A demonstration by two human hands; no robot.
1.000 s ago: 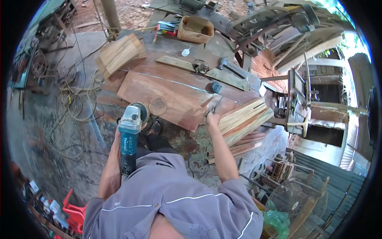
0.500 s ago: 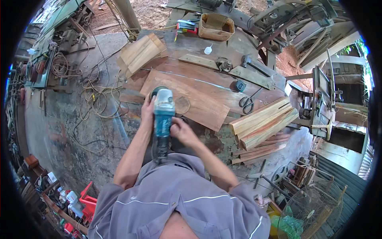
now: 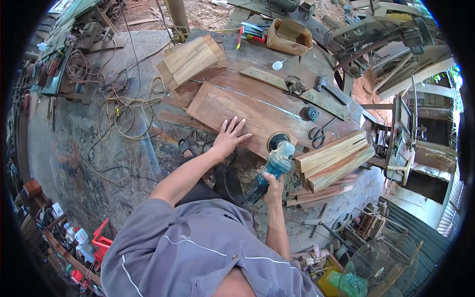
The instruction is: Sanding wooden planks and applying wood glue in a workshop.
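A teal angle grinder (image 3: 278, 161) with a round dark disc (image 3: 278, 141) is gripped by my right hand (image 3: 272, 185), its fingers wrapped round the body. The disc is over the right end of a flat brown wooden board (image 3: 217, 101); whether it touches the wood I cannot tell. My left hand (image 3: 231, 138) lies on the board's near edge with the fingers spread, holding nothing. The grinder's tail end points down toward my body.
Stacked pale boards (image 3: 193, 59) lie beyond the board's left end, and thick wooden pieces (image 3: 336, 161) sit at its right. A black tape measure (image 3: 309, 114), scissors (image 3: 315, 136), a hammer (image 3: 326, 89) and a yellowish tub (image 3: 290, 37) are around the bench. Loose cords (image 3: 118, 111) cover the floor at left.
My left hand has let go of the grinder and now rests spread on the board. The grinder, in my right hand, has swung right to the board's right end.
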